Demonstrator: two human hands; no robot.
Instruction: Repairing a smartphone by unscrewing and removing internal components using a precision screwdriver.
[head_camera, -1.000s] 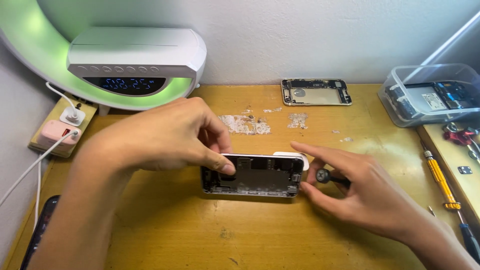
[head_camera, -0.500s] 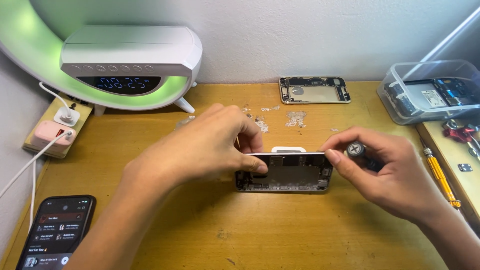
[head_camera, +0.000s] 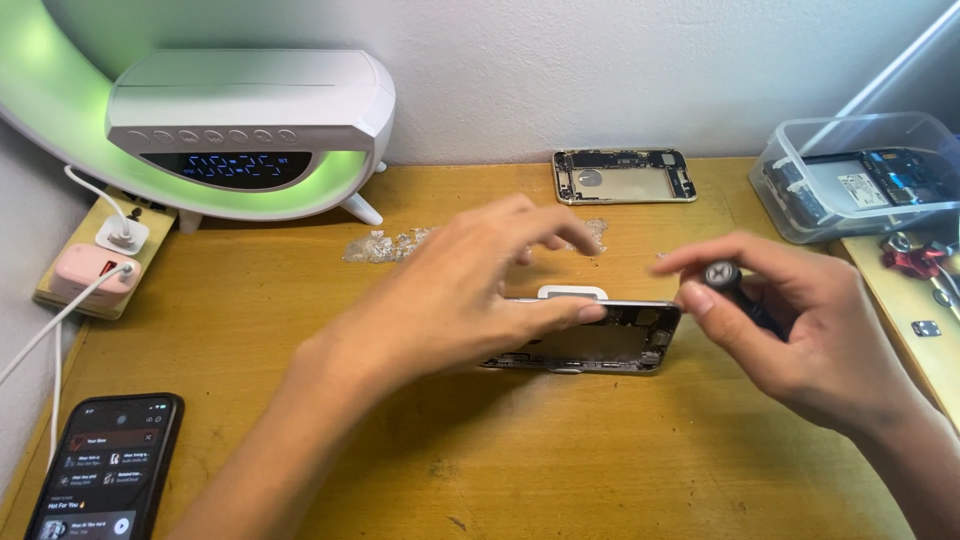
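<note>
An opened phone frame (head_camera: 610, 345) with bare internals lies tilted on the wooden table (head_camera: 520, 460), propped on a small white piece (head_camera: 572, 293). My left hand (head_camera: 470, 290) hovers over its left half, fingers spread, thumb resting on the top edge. Just right of the frame, my right hand (head_camera: 800, 320) pinches a small black screwdriver (head_camera: 735, 288), its round cap pointing at the camera.
A second phone shell (head_camera: 624, 176) lies at the back. A clear plastic box (head_camera: 860, 185) with phone parts stands at the right. A lit white-green lamp clock (head_camera: 240, 130) and a power strip (head_camera: 95, 265) are at the left. A lit phone (head_camera: 105, 480) lies at the front left.
My left hand has lifted its fingers off the frame and spread them. My right hand has pulled the screwdriver away from the frame's right end. The view has shifted.
</note>
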